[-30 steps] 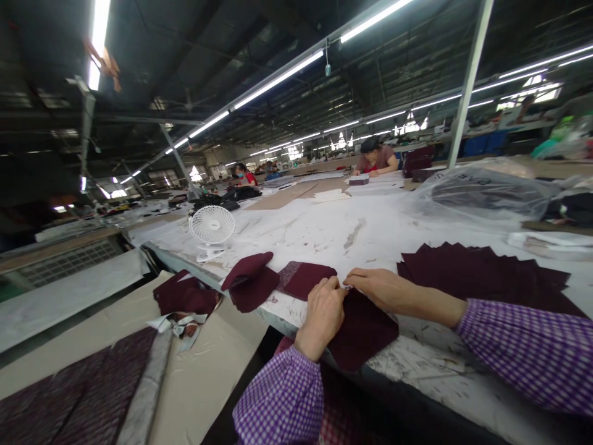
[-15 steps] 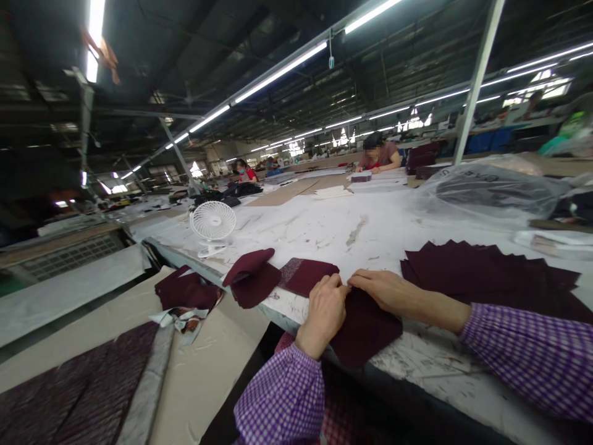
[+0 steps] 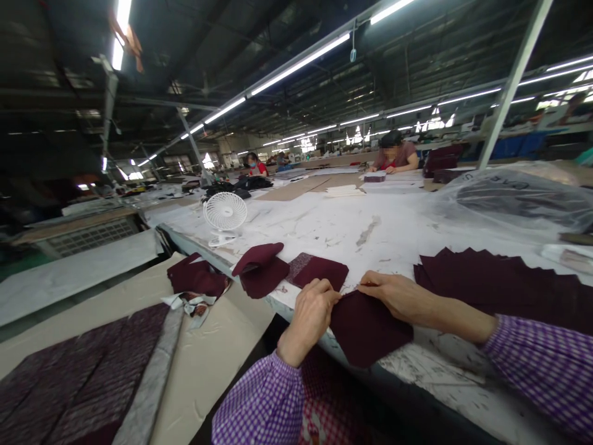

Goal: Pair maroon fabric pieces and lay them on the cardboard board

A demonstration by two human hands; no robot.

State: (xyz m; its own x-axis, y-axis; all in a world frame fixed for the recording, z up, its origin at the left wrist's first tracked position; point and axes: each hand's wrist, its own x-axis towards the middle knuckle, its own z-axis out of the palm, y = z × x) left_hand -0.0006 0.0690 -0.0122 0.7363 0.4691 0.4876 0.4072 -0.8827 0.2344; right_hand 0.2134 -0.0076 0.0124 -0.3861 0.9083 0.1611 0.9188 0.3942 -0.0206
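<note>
Cloth in both hands, bag lettering unclear

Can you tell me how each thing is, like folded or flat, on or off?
Left hand: pinching the edge of the held maroon piece
Right hand: pinching the same edge
Held maroon piece: gripped by both hands
Maroon cloth near the fan: folded over
Speckle-ended piece: lying flat
Fan: upright; can't tell if spinning
Maroon pile: fanned out
Ceiling lights: on
</note>
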